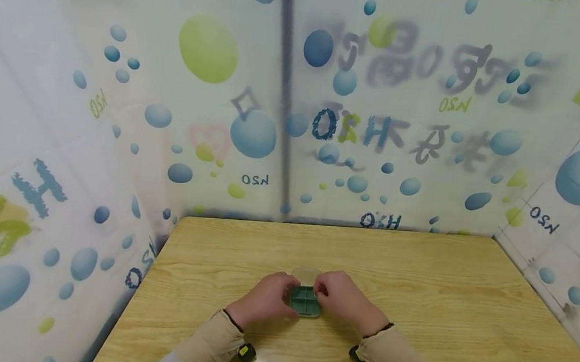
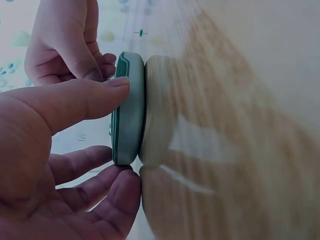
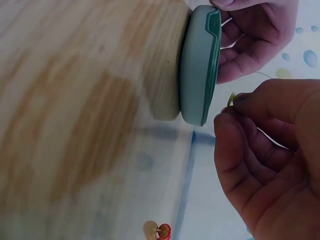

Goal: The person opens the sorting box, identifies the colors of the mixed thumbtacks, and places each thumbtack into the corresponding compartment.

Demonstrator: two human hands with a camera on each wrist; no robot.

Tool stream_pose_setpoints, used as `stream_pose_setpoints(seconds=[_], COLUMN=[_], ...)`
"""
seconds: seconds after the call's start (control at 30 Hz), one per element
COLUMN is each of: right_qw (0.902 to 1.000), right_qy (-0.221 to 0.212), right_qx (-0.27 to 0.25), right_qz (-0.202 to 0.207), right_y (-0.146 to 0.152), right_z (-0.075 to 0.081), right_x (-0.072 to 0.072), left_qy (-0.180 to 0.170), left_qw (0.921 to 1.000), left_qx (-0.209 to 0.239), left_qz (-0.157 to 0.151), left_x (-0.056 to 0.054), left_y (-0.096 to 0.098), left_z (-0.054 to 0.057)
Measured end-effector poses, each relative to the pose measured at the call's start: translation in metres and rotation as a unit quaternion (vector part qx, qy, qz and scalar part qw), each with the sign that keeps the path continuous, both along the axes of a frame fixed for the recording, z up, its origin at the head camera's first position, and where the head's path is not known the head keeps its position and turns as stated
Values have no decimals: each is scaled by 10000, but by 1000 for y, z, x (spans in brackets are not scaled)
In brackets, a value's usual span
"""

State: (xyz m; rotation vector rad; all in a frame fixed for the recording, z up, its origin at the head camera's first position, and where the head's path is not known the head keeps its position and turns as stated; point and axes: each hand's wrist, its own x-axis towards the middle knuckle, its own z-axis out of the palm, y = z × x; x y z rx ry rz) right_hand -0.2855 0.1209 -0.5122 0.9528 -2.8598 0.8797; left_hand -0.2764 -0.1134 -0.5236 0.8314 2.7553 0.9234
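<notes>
A small green pill box (image 1: 305, 306) with several compartments lies on the wooden table, its pale translucent lid (image 1: 305, 274) raised at the far side. My left hand (image 1: 269, 297) grips the box from the left, thumb (image 2: 95, 100) on its rim and curled fingers (image 2: 120, 192) against its side. Above the box's right side, my right hand (image 1: 345, 300) pinches a tiny yellow-green curved thing (image 3: 231, 99) between thumb and fingertips. Its kind is too small to tell. In the right wrist view these fingertips are apart from the box. The inside of the compartments is partly covered by the hands.
The wooden table (image 1: 417, 275) reaches back to a wall covering (image 1: 213, 109) printed with bubbles and letters. A small red round thing (image 3: 164, 231) shows at the bottom of the right wrist view. Both wrists wear dark straps over beige cuffs (image 1: 399, 355).
</notes>
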Motion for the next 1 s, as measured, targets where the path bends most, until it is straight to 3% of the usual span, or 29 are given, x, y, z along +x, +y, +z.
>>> stream_pose_setpoints(seconds=[0.2,0.53,0.77,1.0], right_qw=[9999,9979,9970,9961], right_qy=[24,351,409,431], right_qx=[12,97,-100,-185], right_qz=[-127,-534,-647,-743], right_y=[-7,-19,-29,-34], right_z=[-1,-3,-2,-8], right_x=[6,10,15,10], left_qy=[-37,-197,-107,1], left_qw=[10000,9996,9998,9999], left_qx=[4,181,173,151], left_qz=[10,39,35,-38], left_x=[0,2,0,-1], left_y=[-1,-3,-2,0], left_z=[-3,1,0,-1])
